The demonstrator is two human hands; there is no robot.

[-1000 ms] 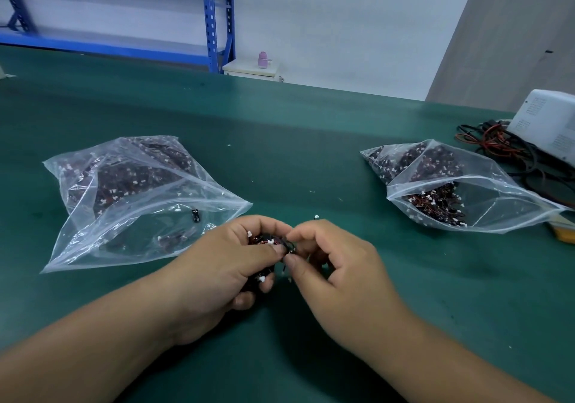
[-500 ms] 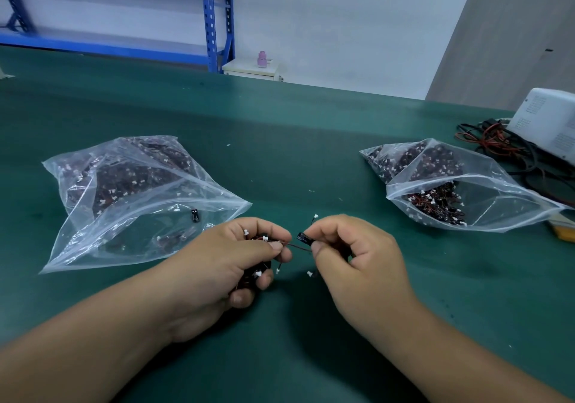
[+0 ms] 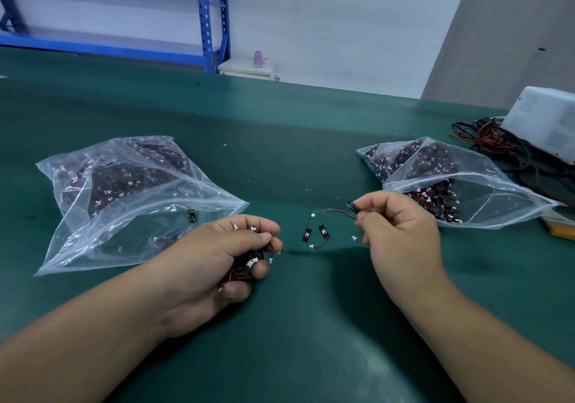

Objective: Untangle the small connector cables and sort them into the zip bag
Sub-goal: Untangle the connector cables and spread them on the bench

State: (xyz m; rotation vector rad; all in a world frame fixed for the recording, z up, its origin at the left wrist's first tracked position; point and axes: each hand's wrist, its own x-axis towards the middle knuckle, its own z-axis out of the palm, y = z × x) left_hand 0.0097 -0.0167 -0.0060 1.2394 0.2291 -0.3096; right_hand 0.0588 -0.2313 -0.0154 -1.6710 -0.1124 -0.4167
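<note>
My left hand [image 3: 217,259] grips a tangled clump of small connector cables [image 3: 249,265], dark parts on red-black wires with white plugs. My right hand [image 3: 395,231] pinches one cable [image 3: 337,212] by its black part and holds it up to the right of the clump. Two more black parts [image 3: 315,234] dangle from its wires between my hands. A clear zip bag [image 3: 130,197] holding many cables lies at the left, its mouth toward my left hand. A second zip bag [image 3: 460,184] of cables lies at the right, behind my right hand.
The green table mat [image 3: 295,324] runs across the view. A white device [image 3: 544,119] with black and red leads [image 3: 485,141] sits at the right edge. Blue shelving [image 3: 211,19] stands beyond the table's far edge.
My right hand has pulled away to the right, drawing a cable with two more dangling parts out of the clump. My left hand stays put with the clump.
</note>
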